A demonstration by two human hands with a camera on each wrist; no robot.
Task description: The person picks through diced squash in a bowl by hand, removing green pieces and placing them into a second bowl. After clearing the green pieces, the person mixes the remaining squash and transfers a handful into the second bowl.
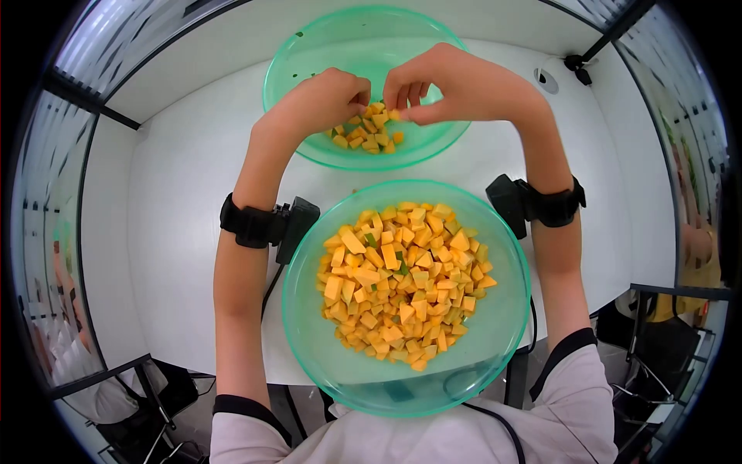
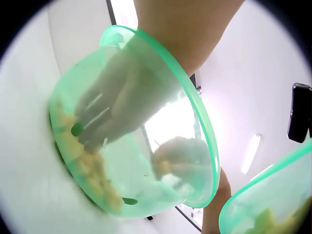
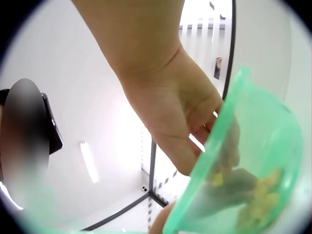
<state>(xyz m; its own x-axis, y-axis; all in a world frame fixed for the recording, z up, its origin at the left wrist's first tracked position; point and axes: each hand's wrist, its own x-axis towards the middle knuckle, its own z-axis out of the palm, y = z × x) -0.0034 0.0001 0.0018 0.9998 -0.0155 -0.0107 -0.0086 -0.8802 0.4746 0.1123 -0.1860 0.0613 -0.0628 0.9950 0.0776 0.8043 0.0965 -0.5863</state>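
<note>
In the head view, a green see-through bowl (image 1: 433, 147) at the back holds a small heap of diced pumpkin (image 1: 375, 139), orange-yellow with green traces of rind. My left hand (image 1: 321, 100) reaches over its left side, fingers bent down to the heap's edge. Through the bowl wall, the left wrist view shows that hand's fingers (image 2: 92, 117) low among the pieces; I cannot tell whether they grip one. From the right, my right hand (image 1: 456, 85) pinches a pumpkin cube (image 1: 395, 115) between thumb and fingers above the heap. The cube shows yellow in the right wrist view too.
A second green bowl (image 1: 502, 309), nearer my body, is heaped with pumpkin cubes (image 1: 402, 286) and overhangs the white table's (image 1: 185, 232) front edge. Dark green scraps (image 1: 299, 34) cling to the far bowl. White panels wall the table in; a cable hole (image 1: 546, 80) lies at back right.
</note>
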